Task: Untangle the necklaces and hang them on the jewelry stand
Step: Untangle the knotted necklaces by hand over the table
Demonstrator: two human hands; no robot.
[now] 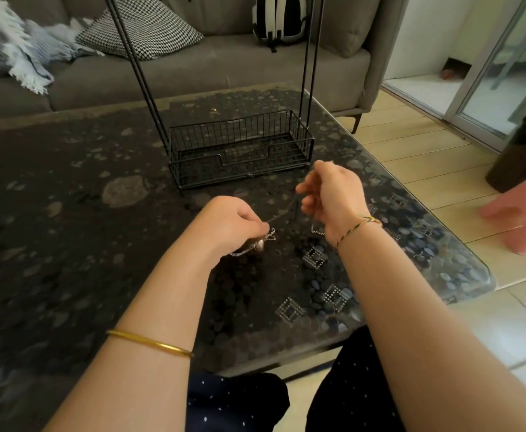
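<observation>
Fingers point(260, 226) of my left hand point(230, 221) are closed in a pinch on the necklaces point(260, 244), right at the tangled clump, which dangles just under my fingertips. My right hand point(330, 191) is curled too, gripping one strand point(282, 215) that I have drawn out of the clump.

So I'm in the untangling step, nothing hung yet. Both hands hold the necklaces above the table point(68, 213), just in front of the stand point(224, 141), whose wire base looks empty. Its hanging bar is out of view above.

That strand is taut between my hands. Its long axis slants from the clump, low on my left, up and away to my right hand. A short tail point(316, 232) hangs down below my right wrist.

Next move, as I judge it: hold the clump steady with my left and ease this strand through with my right, gently and without a yank, because a hard pull along that line would likely cinch the knot tighter. The chain is too fine and blurred for me to see how many are snarled in there. Once one comes free, it goes up onto the stand.
</observation>
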